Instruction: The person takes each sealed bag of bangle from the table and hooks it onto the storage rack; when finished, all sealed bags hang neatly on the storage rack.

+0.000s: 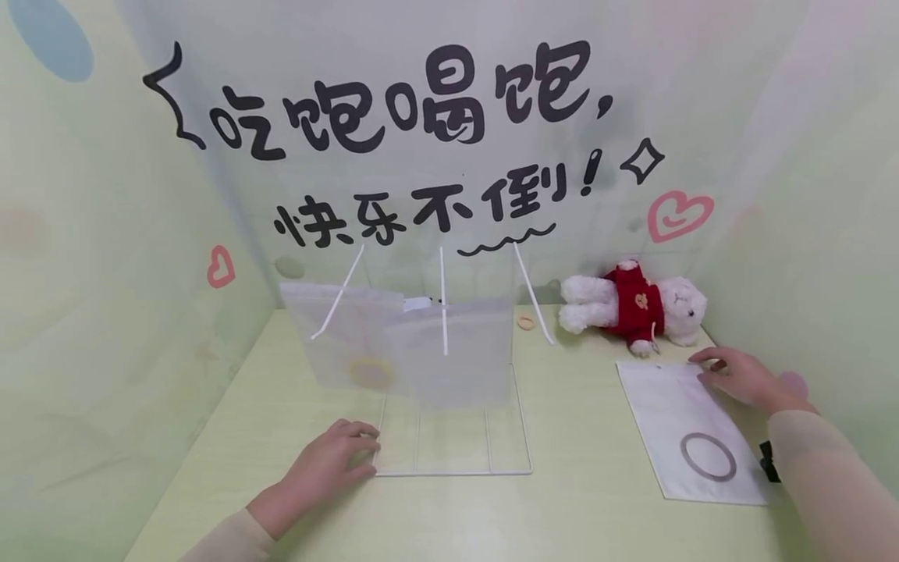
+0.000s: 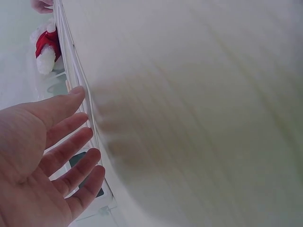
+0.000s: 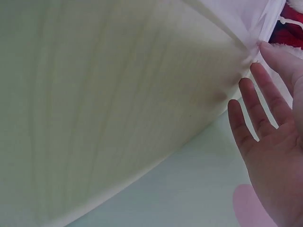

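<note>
Hands: left hand point(image 1: 332, 460) spread, touching white rack point(image 1: 460, 474); right hand point(image 1: 744, 380) pinching white bag point(image 1: 677, 417) by corner.

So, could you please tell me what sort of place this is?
Probably a small work booth: printed walls on three sides of a pale table bearing a wire rack.

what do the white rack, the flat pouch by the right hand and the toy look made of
White rack: likely coated metal wire, evenly white, judging by its thin, straight rods; plastic is possible. Pouch: probably matte, frosted plastic film; it is thin and flat, milky white. Toy: likely fluffy plush with a red fabric top, shown by its fuzzy white outline.
</note>
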Tool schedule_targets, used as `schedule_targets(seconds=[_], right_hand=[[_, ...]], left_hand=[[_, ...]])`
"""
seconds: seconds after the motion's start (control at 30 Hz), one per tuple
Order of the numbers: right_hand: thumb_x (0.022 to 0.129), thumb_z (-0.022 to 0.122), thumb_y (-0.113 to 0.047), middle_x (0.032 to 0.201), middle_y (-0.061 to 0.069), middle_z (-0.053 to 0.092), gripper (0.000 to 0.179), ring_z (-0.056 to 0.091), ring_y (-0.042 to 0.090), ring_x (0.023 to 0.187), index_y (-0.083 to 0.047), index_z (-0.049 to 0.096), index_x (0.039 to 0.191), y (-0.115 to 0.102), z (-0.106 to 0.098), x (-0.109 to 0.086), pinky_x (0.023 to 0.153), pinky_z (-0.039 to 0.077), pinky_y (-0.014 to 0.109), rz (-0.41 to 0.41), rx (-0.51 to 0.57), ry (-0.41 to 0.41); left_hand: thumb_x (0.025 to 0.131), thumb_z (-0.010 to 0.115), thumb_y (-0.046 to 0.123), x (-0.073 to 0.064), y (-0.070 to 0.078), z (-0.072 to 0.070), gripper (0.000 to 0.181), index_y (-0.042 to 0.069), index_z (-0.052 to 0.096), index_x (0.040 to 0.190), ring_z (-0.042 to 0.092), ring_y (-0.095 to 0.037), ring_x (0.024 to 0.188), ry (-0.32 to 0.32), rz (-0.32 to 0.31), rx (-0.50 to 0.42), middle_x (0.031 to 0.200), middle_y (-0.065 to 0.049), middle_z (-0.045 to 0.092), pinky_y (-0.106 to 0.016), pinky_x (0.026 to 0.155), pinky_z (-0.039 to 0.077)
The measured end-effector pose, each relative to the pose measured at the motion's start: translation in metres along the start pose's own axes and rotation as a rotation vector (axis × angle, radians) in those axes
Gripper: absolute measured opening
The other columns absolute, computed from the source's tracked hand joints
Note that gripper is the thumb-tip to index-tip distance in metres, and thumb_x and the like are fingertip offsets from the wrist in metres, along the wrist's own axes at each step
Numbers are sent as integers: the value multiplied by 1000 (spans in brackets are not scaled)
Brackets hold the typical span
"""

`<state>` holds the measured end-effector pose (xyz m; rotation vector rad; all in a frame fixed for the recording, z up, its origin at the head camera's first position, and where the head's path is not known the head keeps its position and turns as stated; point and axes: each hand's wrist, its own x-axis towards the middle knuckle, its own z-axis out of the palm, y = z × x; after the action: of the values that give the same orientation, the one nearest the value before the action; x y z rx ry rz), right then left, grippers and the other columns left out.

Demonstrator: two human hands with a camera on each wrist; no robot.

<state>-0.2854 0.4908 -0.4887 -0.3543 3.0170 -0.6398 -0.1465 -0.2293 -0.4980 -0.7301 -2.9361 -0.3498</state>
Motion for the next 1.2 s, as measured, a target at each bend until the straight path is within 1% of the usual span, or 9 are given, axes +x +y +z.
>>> schedule_targets(seconds=[0.2,0.43,0.67,0.8,0.93,1.0,1.03,1.13,1.2], right_hand=[[91,77,-13,108,15,72,27,65,31,96,-7,72,116,4,2,3,76,53,36,-2,-8,9],[91,75,-9,100,10,71,22,63,24,92,-5,73,113,3,2,2,72,51,29,-4,-7,45],[96,73,-20,99,8,72,17,61,17,88,-6,73,108,-2,-5,-7,70,51,25,37,-1,55],[99,70,-31,103,8,73,21,64,20,92,-13,74,110,-11,-7,-15,74,48,30,59,-9,62],[102,64,-43,109,10,74,28,68,30,98,-18,73,113,-23,-7,-20,78,42,44,87,4,72],[102,63,-43,110,12,74,28,69,33,99,-18,73,113,-28,-7,-24,77,42,48,89,9,99],[102,63,-42,110,13,74,28,69,35,99,-18,72,113,-30,-8,-26,77,43,48,88,12,115],[102,65,-37,109,16,74,24,69,38,98,-16,73,112,-36,-14,-34,72,48,40,69,4,163],[101,67,-36,109,16,74,23,68,40,100,-16,72,111,-42,-19,-39,70,47,36,66,-3,183]], left_hand=[[83,85,31,0,1,0,30,18,79,109,62,-18,112,6,1,4,127,4,69,-37,92,61],[82,85,31,1,1,1,30,20,79,109,62,-18,114,14,3,15,128,5,69,-37,92,61],[82,86,31,0,0,0,30,20,79,109,62,-17,113,14,13,14,127,6,70,-37,92,61],[82,86,30,-1,0,-3,30,19,79,108,62,-19,113,8,12,20,127,5,70,-37,92,61],[80,87,29,-4,-2,-6,30,19,79,107,62,-17,112,22,-7,25,126,6,71,-36,91,62],[81,87,29,-3,-3,-7,30,19,79,108,62,-17,112,23,-8,19,126,6,70,-36,90,62],[81,86,29,-3,-3,-7,30,19,79,109,62,-17,112,24,-2,12,126,6,70,-36,90,62],[82,86,28,-1,-2,-4,30,18,79,110,62,-18,111,20,12,-9,127,5,70,-36,90,61],[82,85,29,0,-2,-1,31,18,79,110,62,-18,112,17,13,-21,127,5,70,-37,92,61]])
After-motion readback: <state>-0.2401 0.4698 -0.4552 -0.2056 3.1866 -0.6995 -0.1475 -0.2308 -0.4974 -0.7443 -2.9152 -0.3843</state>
